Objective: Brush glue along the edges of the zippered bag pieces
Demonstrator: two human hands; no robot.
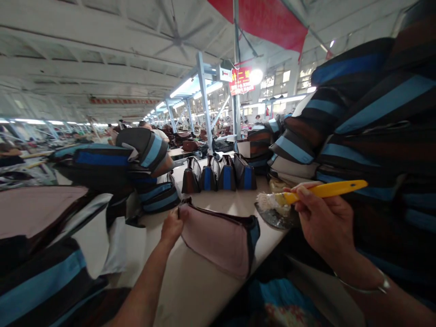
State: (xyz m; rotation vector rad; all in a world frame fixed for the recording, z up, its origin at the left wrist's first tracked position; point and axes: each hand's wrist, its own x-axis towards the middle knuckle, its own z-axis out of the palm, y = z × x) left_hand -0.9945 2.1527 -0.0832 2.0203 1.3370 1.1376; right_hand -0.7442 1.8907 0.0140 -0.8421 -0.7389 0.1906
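- Pouch (216,238), with a pale pink side, stands on the table (190,290) in the head view, in front of you and between your two hands, its dark-edged top running slantwise and a blue strip showing at its right end
- Your left hand (172,227) is closed on the upper left corner of the pouch, fingers curled in and the back of the hand towards you
- Your right hand (322,218) is closed round the yellow handle of a brush (327,188), thumb along it, well apart from the pouch
- The brush lies nearly level in your grip, its pale, clumped bristles pointing left, above a dark plate (275,218) smeared with something whitish and wet; whether they touch it, you cannot tell from here
- A metal bracelet (384,285) sits on your right wrist
- Beyond the pouch, four small bags (226,178) stand side by side in a row, dark, three with blue strips
- A tall pile of striped bags (368,136) rises on your right, and more bags (102,161) are heaped on your left, near some white sheets (131,247)
- Farther back you can see a person (160,132), partly hidden behind the left heap
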